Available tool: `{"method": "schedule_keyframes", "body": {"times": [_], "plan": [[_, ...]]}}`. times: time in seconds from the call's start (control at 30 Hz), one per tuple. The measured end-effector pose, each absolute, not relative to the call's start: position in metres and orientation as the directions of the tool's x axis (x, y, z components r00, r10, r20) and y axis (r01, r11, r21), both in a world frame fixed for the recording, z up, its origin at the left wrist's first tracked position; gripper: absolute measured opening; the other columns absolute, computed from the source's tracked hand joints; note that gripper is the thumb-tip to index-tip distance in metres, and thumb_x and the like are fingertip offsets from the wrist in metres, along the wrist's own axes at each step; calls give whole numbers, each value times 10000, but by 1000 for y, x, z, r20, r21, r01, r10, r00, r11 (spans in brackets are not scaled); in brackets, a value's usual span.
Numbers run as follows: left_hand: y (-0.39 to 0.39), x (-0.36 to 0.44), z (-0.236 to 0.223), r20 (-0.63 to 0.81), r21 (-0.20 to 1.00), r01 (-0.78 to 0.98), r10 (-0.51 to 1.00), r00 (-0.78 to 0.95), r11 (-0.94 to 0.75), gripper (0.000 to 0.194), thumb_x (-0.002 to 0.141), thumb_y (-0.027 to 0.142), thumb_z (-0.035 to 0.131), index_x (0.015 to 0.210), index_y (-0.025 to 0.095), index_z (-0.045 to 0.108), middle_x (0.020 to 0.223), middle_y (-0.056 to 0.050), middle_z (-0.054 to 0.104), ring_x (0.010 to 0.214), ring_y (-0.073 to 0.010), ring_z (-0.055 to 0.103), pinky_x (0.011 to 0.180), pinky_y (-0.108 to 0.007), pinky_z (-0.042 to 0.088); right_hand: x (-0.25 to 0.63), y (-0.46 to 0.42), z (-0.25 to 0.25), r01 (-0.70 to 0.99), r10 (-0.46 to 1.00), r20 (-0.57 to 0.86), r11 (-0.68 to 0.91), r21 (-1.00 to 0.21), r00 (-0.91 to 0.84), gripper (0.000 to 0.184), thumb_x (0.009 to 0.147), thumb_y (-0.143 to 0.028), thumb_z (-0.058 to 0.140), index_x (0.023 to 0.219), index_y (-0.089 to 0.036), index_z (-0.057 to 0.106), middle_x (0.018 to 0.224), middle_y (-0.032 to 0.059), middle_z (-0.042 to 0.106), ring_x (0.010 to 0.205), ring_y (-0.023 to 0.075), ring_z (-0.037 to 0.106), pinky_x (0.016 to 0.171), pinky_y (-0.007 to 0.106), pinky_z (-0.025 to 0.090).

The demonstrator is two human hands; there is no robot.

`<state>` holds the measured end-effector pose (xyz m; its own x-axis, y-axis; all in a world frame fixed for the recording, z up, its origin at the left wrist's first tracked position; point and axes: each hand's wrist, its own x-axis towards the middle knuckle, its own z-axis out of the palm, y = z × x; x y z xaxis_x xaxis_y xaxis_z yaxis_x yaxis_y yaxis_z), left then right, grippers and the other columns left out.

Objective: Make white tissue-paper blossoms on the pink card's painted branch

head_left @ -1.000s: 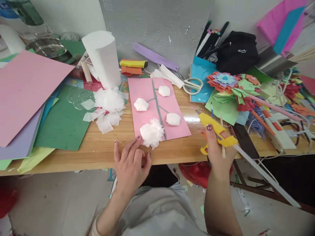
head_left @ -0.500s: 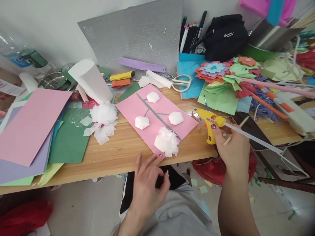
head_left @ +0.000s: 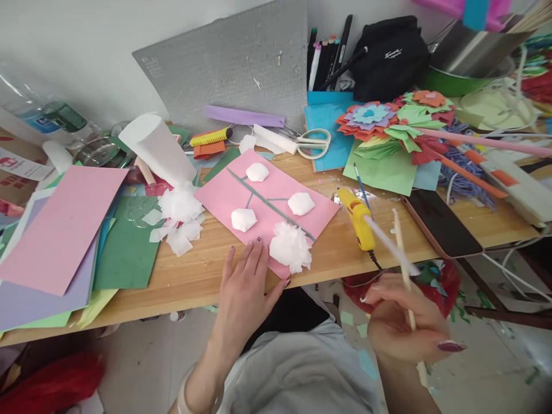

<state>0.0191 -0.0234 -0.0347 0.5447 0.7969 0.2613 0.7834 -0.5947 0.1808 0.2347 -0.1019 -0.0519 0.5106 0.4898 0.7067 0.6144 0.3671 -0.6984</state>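
My left hand (head_left: 246, 282) lies flat, fingers stretched out, on the lower edge of a pink sheet of paper (head_left: 276, 187). The sheet bears a grey-green drawn stem, several white padded paper shapes (head_left: 301, 203) and a ruffled white paper flower (head_left: 290, 247) just right of my fingers. In my right hand (head_left: 405, 322), fingers curled, is a thin wooden stick (head_left: 402, 253), held up in front of the table edge. A yellow hot glue gun (head_left: 359, 218) with a long glue stick in its back lies on the table beyond that hand, apart from it.
A phone (head_left: 444, 224) lies to the right, below layered paper flowers (head_left: 371, 119). Scissors (head_left: 314, 144), a yellow cutter (head_left: 210, 137) and a white roll (head_left: 157, 146) stand behind the pink sheet. Cut white petals (head_left: 179, 236) and coloured paper (head_left: 64, 230) lie left.
My right hand has let go of the glue gun and drawn back towards me, keeping the wooden stick. My left hand has moved up and flattened onto the pink sheet.
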Motion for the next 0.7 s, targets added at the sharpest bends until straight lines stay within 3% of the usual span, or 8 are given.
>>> {"method": "schedule_keyframes", "body": {"times": [0.1, 0.17, 0.23, 0.3, 0.47, 0.7], "plan": [[-26, 24, -35, 279, 162, 793, 798, 534, -587, 495, 964, 414, 545, 1343, 96, 572, 1386, -177, 627, 1279, -330, 606, 1142, -541, 383, 238, -98, -48, 691, 410, 755, 326, -645, 512, 316, 971, -421, 422, 843, -270, 668, 659, 50, 623, 593, 246, 605, 578, 426, 470], [-26, 25, -37, 280, 153, 803, 805, 524, -576, 484, 967, 401, 537, 1335, 89, 578, 1390, -185, 621, 1279, -334, 606, 1146, -557, 372, 240, -91, -44, 710, 512, 707, 238, -663, 488, 76, 877, -299, 617, 939, -255, 621, 869, 70, 689, 786, 267, 670, 709, 447, 526], [-26, 26, -40, 285, 148, 812, 811, 511, -564, 477, 968, 391, 533, 1334, 89, 580, 1396, -193, 614, 1281, -341, 603, 1158, -584, 345, 244, -81, -41, 757, 688, 611, 137, -639, 392, 254, 817, -212, 681, 1034, -247, 555, 1103, 116, 686, 1056, 306, 660, 903, 506, 518], [-27, 26, -41, 285, 153, 815, 814, 506, -560, 472, 972, 378, 524, 1352, 101, 572, 1408, -191, 603, 1291, -342, 595, 1171, -595, 318, 250, -70, -42, 817, 820, 510, 93, -570, 262, 252, 853, -202, 627, 1075, -239, 514, 1228, 150, 653, 1200, 318, 609, 971, 523, 491], [-29, 26, -42, 276, 179, 813, 822, 499, -554, 493, 986, 373, 502, 1409, 122, 526, 1432, -185, 581, 1309, -334, 582, 1181, -598, 302, 270, -51, -49, 861, 915, 378, 76, -504, 140, 72, 925, -196, 517, 987, -233, 512, 1178, 130, 674, 1066, 274, 662, 847, 424, 529], [-29, 24, -45, 295, 161, 810, 810, 506, -564, 488, 999, 373, 482, 1402, 99, 510, 1438, -193, 573, 1301, -335, 588, 1186, -617, 275, 295, -57, -47, 787, 930, 340, 102, -609, 142, 56, 907, -230, 556, 894, -242, 503, 1040, 75, 653, 975, 231, 650, 835, 392, 525]]}}
